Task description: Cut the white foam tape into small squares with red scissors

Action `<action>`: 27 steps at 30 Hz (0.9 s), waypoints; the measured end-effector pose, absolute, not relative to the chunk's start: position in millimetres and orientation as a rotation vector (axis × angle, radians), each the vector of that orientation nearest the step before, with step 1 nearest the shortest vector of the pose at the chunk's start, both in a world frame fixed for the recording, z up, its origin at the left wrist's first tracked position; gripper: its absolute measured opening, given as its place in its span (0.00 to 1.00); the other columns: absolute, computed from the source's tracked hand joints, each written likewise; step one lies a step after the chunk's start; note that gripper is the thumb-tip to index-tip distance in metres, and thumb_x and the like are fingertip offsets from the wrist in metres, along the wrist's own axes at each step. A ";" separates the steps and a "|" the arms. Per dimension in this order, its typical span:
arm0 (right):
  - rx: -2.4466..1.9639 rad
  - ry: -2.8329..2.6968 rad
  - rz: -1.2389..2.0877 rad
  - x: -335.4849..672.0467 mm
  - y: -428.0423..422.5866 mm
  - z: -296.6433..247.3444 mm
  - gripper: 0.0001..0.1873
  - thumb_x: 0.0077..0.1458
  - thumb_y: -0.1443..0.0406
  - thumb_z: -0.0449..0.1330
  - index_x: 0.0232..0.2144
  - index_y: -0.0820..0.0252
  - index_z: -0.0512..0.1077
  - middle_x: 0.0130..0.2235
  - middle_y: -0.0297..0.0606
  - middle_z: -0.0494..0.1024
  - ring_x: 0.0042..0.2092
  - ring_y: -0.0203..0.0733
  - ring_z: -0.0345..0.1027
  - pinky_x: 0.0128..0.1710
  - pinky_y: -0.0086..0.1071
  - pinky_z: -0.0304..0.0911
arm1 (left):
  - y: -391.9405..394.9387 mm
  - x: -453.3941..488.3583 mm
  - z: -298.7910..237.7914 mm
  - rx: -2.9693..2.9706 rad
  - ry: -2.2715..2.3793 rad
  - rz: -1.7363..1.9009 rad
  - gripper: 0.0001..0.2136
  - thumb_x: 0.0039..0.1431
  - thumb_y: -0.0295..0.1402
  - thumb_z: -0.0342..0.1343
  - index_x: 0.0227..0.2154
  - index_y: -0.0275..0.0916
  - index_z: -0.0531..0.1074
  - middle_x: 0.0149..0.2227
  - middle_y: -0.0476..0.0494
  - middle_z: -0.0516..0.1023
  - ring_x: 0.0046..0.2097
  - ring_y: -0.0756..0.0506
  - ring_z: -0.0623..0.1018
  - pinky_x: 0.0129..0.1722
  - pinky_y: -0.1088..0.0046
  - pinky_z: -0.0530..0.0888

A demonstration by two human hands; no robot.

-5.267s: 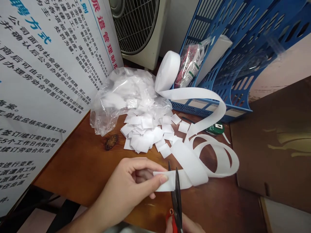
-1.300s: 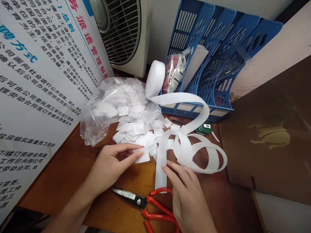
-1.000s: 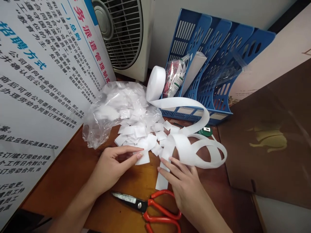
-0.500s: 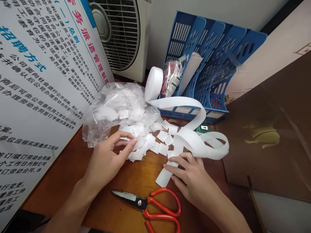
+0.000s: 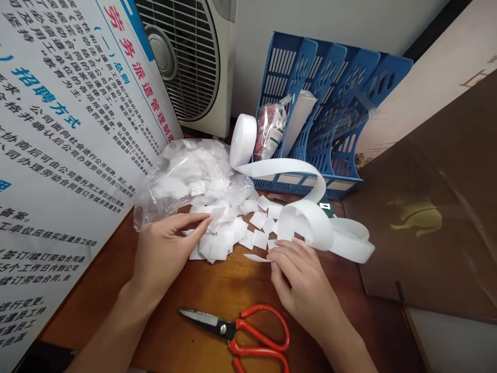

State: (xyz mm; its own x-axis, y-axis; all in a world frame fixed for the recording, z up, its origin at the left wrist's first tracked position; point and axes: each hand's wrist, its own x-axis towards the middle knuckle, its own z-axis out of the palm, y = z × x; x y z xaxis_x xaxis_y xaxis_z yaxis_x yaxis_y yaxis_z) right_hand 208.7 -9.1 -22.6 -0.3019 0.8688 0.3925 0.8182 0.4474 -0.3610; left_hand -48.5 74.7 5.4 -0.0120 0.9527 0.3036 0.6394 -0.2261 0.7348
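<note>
Head view. Two risks stood out, slipping squares and snagging strip.

My left grip (image 5: 161,251) hung over the near-left side of the loose white squares (image 5: 221,243), thumb and forefinger brought narrow. Couldn't tell whether a square sat pinched at the tips or merely lay behind them. If one was held, it was only by a corner; the squares overlapped, so my guess was that a careless lift could drag a neighbour along or scatter several.

My right grip (image 5: 301,277) had the white strip (image 5: 324,225) between thumb and fingers, its free end poking out toward my left grip, seen almost edge-on. Beyond and to the right of that same grip the strip curled in loose loops, then ran back to the white roll (image 5: 243,139), which stood on its edge beside the blue file rack (image 5: 306,52). A sharp tug, I judged, might tip or spin that roll, and the loops could twist or sweep nearby squares along.

Past my left grip slumped the clear plastic bag (image 5: 145,207), squares inside and more by it; a knock there could spill more.

Nearer me, between both grips, the scissors (image 5: 233,328) lay untouched on the counter (image 5: 205,287), tips leftward, red handles near my right forearm. A low elbow could nudge them.
</note>
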 end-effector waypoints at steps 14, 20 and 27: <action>-1.381 -1.922 0.317 195.7 2.6 -22.7 0.11 0.61 0.77 0.55 0.42 0.60 0.71 0.34 0.34 0.74 0.37 0.38 0.65 0.59 0.46 0.60 | 84.5 -55.5 -1.8 2.190 1.556 0.919 0.02 0.68 0.31 0.56 0.40 0.41 0.73 0.39 0.47 0.80 0.40 0.45 0.81 0.39 0.72 0.74; -1.366 -1.890 0.356 195.6 -0.4 -28.4 0.11 0.62 0.77 0.54 0.42 0.60 0.70 0.33 0.34 0.72 0.36 0.40 0.63 0.52 0.45 0.60 | 82.8 -60.0 -8.8 2.087 1.624 0.766 0.04 0.70 0.36 0.54 0.41 0.43 0.68 0.42 0.45 0.83 0.42 0.42 0.84 0.37 0.70 0.77; -1.374 -1.856 0.418 192.9 0.2 -31.2 0.10 0.62 0.77 0.54 0.39 0.60 0.69 0.32 0.35 0.69 0.36 0.41 0.60 0.44 0.42 0.59 | 80.0 -55.7 -2.8 2.107 1.461 0.648 0.05 0.70 0.34 0.52 0.38 0.45 0.61 0.68 0.40 0.69 0.61 0.37 0.77 0.36 0.69 0.79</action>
State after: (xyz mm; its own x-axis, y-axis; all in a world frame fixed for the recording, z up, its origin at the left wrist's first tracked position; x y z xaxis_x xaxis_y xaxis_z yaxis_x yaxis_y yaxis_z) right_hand 192.9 0.2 -31.2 -0.1180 0.9144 0.3873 0.6602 0.3636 -0.6572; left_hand -55.7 80.0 -2.8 0.3136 0.9439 0.1034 0.7106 -0.3056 0.6338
